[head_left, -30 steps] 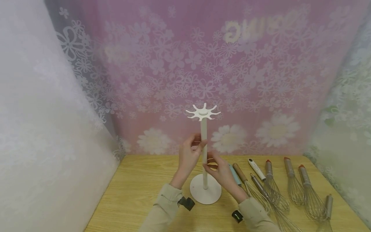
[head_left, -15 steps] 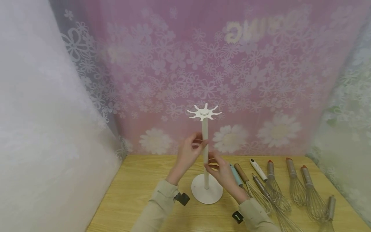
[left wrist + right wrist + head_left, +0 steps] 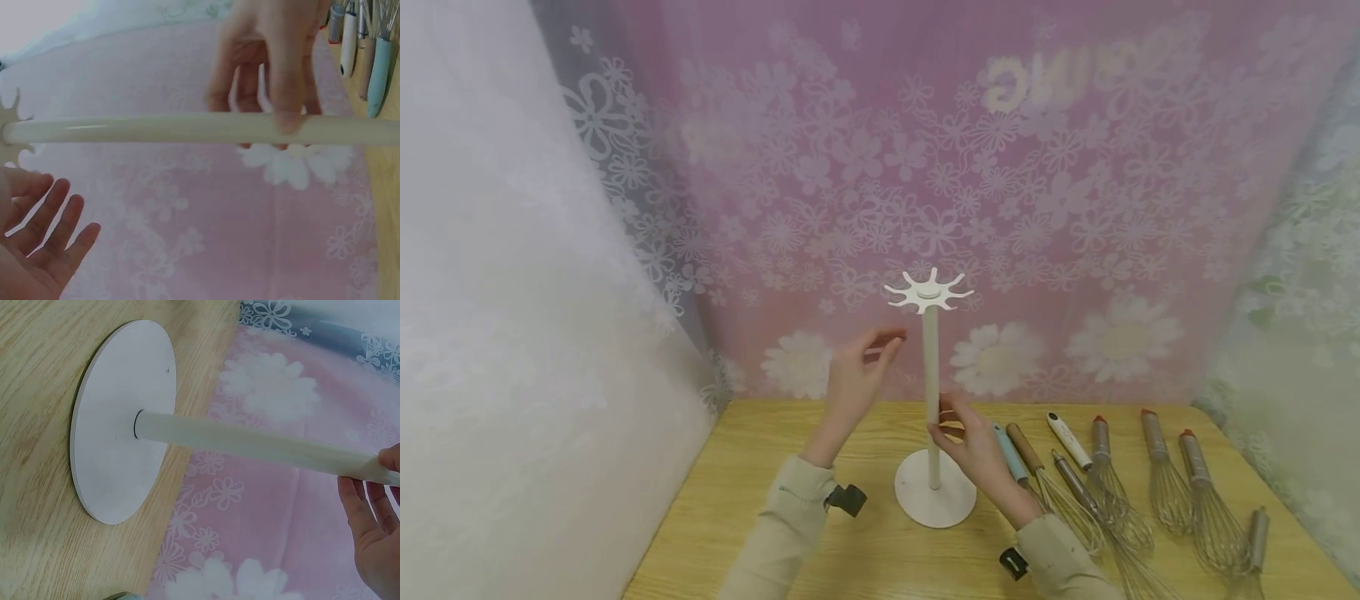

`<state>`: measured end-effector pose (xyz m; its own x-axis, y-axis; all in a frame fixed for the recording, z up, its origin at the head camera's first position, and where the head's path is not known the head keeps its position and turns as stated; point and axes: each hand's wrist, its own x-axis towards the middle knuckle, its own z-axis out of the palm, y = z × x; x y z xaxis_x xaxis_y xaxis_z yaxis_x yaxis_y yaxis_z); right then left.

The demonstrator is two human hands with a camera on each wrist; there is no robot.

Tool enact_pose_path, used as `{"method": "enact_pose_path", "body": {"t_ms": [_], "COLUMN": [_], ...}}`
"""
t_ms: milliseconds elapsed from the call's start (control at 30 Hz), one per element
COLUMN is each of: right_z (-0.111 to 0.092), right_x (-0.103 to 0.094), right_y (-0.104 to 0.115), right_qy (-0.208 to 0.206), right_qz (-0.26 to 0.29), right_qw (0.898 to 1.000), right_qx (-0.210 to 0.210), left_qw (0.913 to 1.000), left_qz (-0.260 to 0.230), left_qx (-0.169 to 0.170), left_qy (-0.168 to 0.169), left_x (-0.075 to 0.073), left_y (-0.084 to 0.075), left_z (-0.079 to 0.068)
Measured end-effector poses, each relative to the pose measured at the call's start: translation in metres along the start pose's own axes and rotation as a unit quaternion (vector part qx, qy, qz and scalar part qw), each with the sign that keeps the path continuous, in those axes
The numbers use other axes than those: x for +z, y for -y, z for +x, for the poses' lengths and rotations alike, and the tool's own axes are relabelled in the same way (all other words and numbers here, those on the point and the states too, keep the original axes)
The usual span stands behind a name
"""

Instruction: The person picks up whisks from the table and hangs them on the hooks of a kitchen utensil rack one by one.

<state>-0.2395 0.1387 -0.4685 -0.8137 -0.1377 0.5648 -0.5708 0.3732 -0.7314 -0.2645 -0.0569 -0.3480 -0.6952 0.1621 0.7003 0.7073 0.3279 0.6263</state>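
A white stand rises upright on the wooden table; its pole (image 3: 932, 358) joins a round base (image 3: 119, 462) to a star-shaped top with curved hooks (image 3: 928, 293). My right hand (image 3: 973, 446) holds the pole's lower middle between thumb and fingers, as the right wrist view also shows with the hand (image 3: 375, 531) at the pole. To the left of the pole and apart from it, my left hand (image 3: 853, 375) hovers with nothing in it. In the left wrist view its fingers (image 3: 53, 219) are spread and relaxed, near the stand's top.
Several whisks lie on the table (image 3: 760, 467) to the right, among them one with a light-blue handle (image 3: 1011, 454), one with a wooden handle (image 3: 1024, 446) and one with a white handle (image 3: 1070, 442). Flower-patterned cloth (image 3: 850, 208) hangs behind and at both sides.
My left hand has let go of the pole and moved left and slightly up. The right hand stays on the pole, and the stand keeps its place.
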Motion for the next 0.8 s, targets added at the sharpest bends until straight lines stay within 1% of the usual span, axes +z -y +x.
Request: {"method": "enact_pose_path", "body": {"t_ms": [100,200,267,333,400,467,533,633,733,800], "right_z": [-0.001,-0.001,-0.001,0.000,0.000,0.000,0.000,0.000,0.000,0.000], "right_x": [0.001,0.001,0.001,0.001,0.000,0.000,0.000,0.000,0.000,0.001], "right_y": [0.000,-0.001,-0.001,-0.002,-0.003,-0.003,-0.003,-0.004,-0.003,-0.003], "right_qy": [0.002,0.002,0.002,0.001,0.001,-0.001,-0.002,0.000,0.003,0.006], "right_qz": [0.003,-0.004,-0.008,-0.010,-0.013,-0.015,-0.015,-0.014,-0.013,-0.014], "right_qw": [1.000,1.000,1.000,1.000,1.000,1.000,1.000,1.000,1.000,1.000], "right_qx": [0.005,0.009,0.007,0.004,0.002,0.001,-0.002,-0.009,-0.014,-0.016], "left_qw": [0.9981,0.9924,0.9879,0.9842,0.9817,0.9788,0.9755,0.9686,0.9633,0.9598], "left_qz": [-0.006,-0.012,-0.019,-0.018,-0.006,0.020,0.047,0.089,0.126,0.155], "left_qx": [0.025,0.063,0.089,0.118,0.142,0.168,0.193,0.225,0.236,0.234], "left_qy": [-0.056,-0.105,-0.125,-0.131,-0.127,-0.115,-0.096,-0.057,-0.016,0.005], "left_x": [-0.011,-0.020,-0.024,-0.027,-0.028,-0.028,-0.027,-0.024,-0.021,-0.021], "left_y": [-0.005,-0.013,-0.019,-0.024,-0.029,-0.034,-0.037,-0.042,-0.044,-0.046], "left_z": [0.006,0.014,0.019,0.024,0.028,0.032,0.035,0.039,0.041,0.041]}}
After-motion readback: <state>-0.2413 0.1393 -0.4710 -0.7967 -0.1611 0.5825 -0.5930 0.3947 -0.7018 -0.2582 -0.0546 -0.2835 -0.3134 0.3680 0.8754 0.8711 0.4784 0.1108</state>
